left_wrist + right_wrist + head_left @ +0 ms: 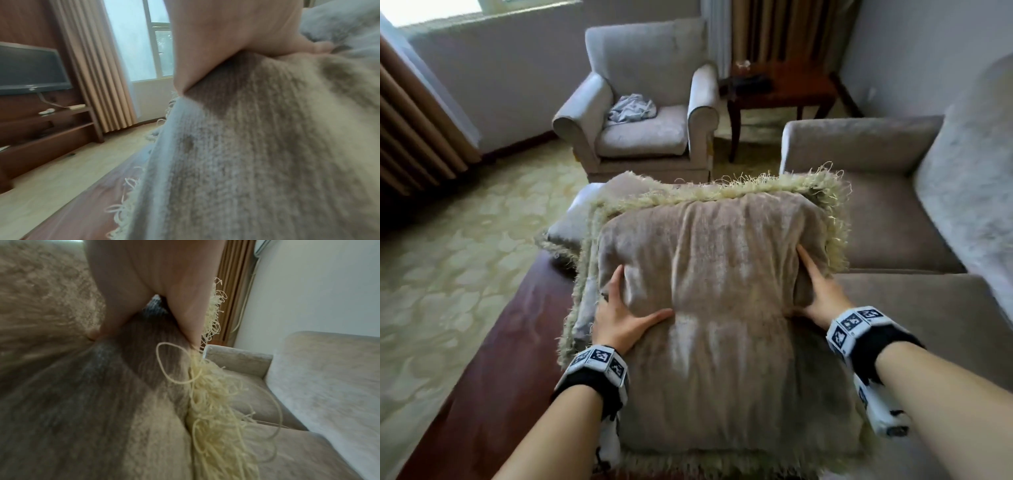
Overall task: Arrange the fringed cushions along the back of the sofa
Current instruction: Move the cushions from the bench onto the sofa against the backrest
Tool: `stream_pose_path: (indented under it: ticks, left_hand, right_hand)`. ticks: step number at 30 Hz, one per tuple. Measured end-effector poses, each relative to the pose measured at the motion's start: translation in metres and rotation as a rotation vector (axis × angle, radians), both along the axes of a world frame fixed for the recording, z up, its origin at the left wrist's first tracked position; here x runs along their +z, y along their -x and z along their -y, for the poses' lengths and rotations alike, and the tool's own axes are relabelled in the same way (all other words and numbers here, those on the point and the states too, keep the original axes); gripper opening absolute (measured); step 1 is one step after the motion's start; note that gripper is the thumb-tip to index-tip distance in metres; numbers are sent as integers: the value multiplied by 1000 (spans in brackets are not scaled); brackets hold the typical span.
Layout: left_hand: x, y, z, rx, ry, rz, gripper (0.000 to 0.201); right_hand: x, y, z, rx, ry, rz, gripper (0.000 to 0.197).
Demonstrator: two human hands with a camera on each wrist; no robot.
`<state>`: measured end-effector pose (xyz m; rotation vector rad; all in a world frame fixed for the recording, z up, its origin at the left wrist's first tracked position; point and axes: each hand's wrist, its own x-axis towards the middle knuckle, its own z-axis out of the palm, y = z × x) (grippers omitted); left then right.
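A beige fringed cushion (715,274) with pale yellow fringe lies on top of a stack of cushions in front of me. My left hand (630,301) grips its left side, thumb spread across the top face. My right hand (811,281) grips its right side, fingers dug into the fabric beside the fringe (211,402). The fabric bunches up between the two hands. Close up, the left hand (226,32) presses into the cushion (257,154), and the right hand (154,288) pinches a fold. The grey-beige sofa (893,222) stands to the right, its backrest (969,178) bare.
Further fringed cushions (582,219) lie under the top one on a dark wooden table (500,342). A pale armchair (643,102) with a crumpled cloth (631,108) stands beyond. A wooden side table (784,89) sits in the corner. A TV (30,69) and curtains are at the left.
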<state>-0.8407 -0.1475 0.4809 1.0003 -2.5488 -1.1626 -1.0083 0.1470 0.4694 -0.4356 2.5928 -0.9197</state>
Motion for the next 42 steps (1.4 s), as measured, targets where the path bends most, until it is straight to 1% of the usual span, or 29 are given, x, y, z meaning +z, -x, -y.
stream_pose_path:
  ticks: [2, 5, 8, 10, 12, 15, 16, 19, 22, 25, 27, 30, 32, 35, 38, 40, 42]
  left_hand:
    - [-2, 32, -27, -82, -2, -31, 122]
    - [-6, 82, -83, -215, 4, -34, 120]
    - [-12, 137, -155, -366, 8, -49, 119]
    - [-17, 173, -212, -467, 21, -50, 119]
    - [-22, 208, -274, -560, 23, -71, 121]
    - [-30, 249, -366, -701, 14, -62, 121]
    - [-32, 261, -397, -749, 13, -67, 121]
    - [-38, 286, -482, -897, 22, -83, 121]
    - [-48, 302, -554, -1047, 5, -95, 121]
    - [-60, 314, -611, -1184, -7, -128, 117]
    - [-72, 324, -642, -1270, -28, -174, 116]
    - [-98, 336, -672, -1359, -14, -213, 116]
    - [-117, 340, -680, -1382, 1, -215, 116]
    - [-142, 337, -677, -1392, -17, -216, 118]
    - [-160, 330, -667, -1400, -11, -167, 118]
    - [-168, 324, -663, -1417, 1, -127, 119]
    - [-171, 321, -664, -1415, -16, -119, 119]
  right_hand:
    - [1, 7, -39, -89, 42, 9, 123]
    - [-8, 11, -111, -256, 139, 20, 122]
    - [-12, 13, -191, -413, 296, 26, 119]
    - [-10, 13, -247, -518, 339, 7, 116]
    - [-7, 13, -303, -624, 282, -45, 114]
    - [-13, 2, -383, -811, 96, -83, 117]
    - [-15, -3, -409, -870, 75, -96, 117]
    - [-21, -22, -474, -1024, 83, -120, 115]
    - [-33, -50, -522, -1181, 139, -154, 115]
    - [-54, -80, -549, -1347, 179, -175, 116]
    - [-73, -96, -558, -1438, 183, -223, 117]
    - [-101, -108, -562, -1519, 191, -296, 118]
    - [-114, -109, -564, -1516, 181, -324, 117]
    - [-129, -111, -558, -1524, 146, -336, 116]
    - [-144, -118, -543, -1547, 147, -298, 116]
    - [-155, -125, -534, -1599, 157, -287, 116]
    - [-161, -127, -531, -1663, 183, -328, 116]
